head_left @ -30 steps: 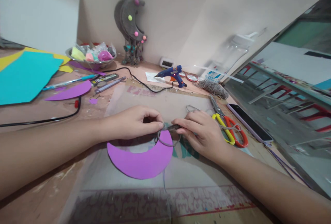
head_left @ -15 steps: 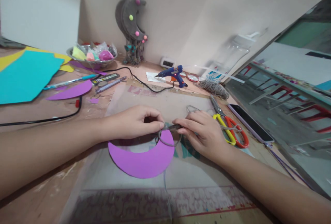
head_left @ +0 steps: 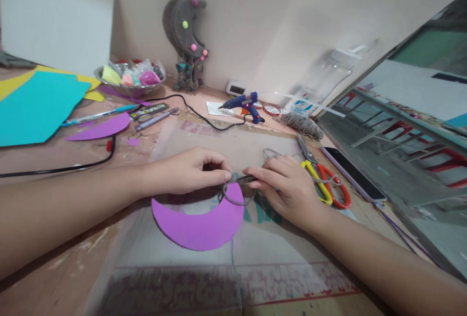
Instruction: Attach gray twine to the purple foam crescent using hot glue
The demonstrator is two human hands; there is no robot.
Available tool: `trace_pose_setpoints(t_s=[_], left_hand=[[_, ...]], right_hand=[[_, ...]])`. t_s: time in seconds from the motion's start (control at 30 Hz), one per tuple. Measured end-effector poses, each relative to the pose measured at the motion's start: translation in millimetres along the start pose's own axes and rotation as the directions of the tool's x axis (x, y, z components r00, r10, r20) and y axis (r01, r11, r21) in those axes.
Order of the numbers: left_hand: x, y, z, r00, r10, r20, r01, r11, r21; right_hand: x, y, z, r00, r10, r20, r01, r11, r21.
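Observation:
A purple paper crescent [head_left: 199, 228] lies with its horns pointing up, its right horn just beneath my fingertips. My left hand [head_left: 195, 170] pinches the crescent's right tip together with grey yarn, thumb against forefinger. Across from it, my right hand [head_left: 286, 184] is closed on the grey yarn [head_left: 239, 204], which hangs in a loop over the purple horn. A dark bunched stretch of this yarn runs between the two hands. More yarn trails behind the right hand, across the scissors [head_left: 324, 182] with yellow and red handles.
A blue glue gun [head_left: 242, 104] stands at the back with its black cord running left. Near it are a ball of grey yarn [head_left: 302, 126] and a phone [head_left: 353, 172]. Coloured paper [head_left: 40, 107], pens and a bowl [head_left: 131, 90] occupy the left. A decorated grey moon [head_left: 186, 29] hangs behind.
The purple crescent has shifted very slightly to the left. Both hands keep nearly the same pose, still gripping the yarn.

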State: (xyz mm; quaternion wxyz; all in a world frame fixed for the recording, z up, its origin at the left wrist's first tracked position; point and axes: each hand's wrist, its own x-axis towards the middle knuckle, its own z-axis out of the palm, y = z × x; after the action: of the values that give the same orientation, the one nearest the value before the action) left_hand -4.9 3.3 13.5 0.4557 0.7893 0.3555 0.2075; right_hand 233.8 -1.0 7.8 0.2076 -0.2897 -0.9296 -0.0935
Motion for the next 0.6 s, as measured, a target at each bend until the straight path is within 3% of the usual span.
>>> trace_pose_setpoints(t_s=[0.6], left_hand=[[0.3,0.7,1.1,0.999,-0.031,-0.015,0.031,0.999,-0.016]], right_hand=[[-0.1,-0.7,1.0,1.000,0.017,-0.006,-0.017,0.999,0.031]])
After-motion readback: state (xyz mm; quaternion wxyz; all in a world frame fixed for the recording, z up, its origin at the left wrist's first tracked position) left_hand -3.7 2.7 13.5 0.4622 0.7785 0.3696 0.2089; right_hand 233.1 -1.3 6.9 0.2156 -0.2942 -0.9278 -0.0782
